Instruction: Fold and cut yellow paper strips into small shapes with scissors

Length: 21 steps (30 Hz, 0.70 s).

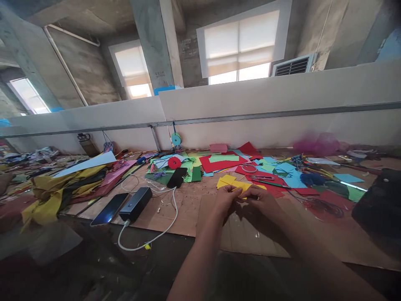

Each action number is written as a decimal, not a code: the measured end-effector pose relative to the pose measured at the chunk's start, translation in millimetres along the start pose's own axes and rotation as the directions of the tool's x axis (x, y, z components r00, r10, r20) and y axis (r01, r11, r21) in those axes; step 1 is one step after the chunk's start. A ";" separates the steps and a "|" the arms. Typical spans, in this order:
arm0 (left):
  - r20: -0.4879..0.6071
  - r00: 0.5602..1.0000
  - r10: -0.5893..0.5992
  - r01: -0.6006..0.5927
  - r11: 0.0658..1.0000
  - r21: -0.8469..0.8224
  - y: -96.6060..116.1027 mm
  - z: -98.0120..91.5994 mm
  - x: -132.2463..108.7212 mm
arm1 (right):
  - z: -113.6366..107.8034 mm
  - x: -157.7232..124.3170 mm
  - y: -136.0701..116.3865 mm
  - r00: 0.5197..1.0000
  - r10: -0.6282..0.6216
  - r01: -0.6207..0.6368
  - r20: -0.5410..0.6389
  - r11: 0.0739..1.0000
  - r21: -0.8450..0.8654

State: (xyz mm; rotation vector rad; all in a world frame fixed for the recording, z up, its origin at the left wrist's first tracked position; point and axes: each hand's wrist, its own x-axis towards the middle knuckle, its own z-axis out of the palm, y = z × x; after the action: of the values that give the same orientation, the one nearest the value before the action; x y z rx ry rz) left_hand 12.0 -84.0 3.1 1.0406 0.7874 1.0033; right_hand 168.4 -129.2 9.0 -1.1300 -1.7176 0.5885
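Paper in flat, bright yellow pieces (pixel 226 180) lies at the fingertips of both hands, partly pinched between them and partly spread just beyond. The left hand (pixel 226 200) grasps the paper with bent fingers and thumb; the right hand (pixel 262 200) grips it from the other side, the two sets of fingertips close together. Whether they share one piece or hold several, I cannot tell. Beneath the hands is a flat sheet of brown cardboard (pixel 208 211) on the brown worktop (pixel 188 217). Flat red paper sheets (pixel 216 164) lie beyond the yellow pieces. Well to the left, a black box-shaped device (pixel 135 205) with a white cable (pixel 176 205) sits beside a dark, glossy smartphone (pixel 109 210). Farther left is a crumpled heap of mustard-yellow fabric (pixel 46 209).
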 end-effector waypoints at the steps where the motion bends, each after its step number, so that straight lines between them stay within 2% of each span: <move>1: -0.003 1.000 0.006 -0.006 1.000 0.000 0.0 0.1 0.3 | -0.1 0.2 0.3 1.000 0.002 -0.002 -0.006 1.000 -0.002; 11: -0.006 1.000 0.026 -0.026 1.000 0.017 2.3 -3.1 1.8 | -6.0 0.3 6.3 0.999 0.039 -0.039 -0.036 0.999 -0.006; 21: 0.010 0.999 0.033 -0.033 0.997 0.064 2.3 -1.3 -0.5 | -8.2 0.0 -3.7 0.997 0.074 -0.074 0.000 0.997 -0.008</move>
State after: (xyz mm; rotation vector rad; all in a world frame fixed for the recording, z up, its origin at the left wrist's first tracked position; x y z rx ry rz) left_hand 10.1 -83.7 4.8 1.1151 0.8017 1.0066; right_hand 174.3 -131.8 15.3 -1.2035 -1.6853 0.6277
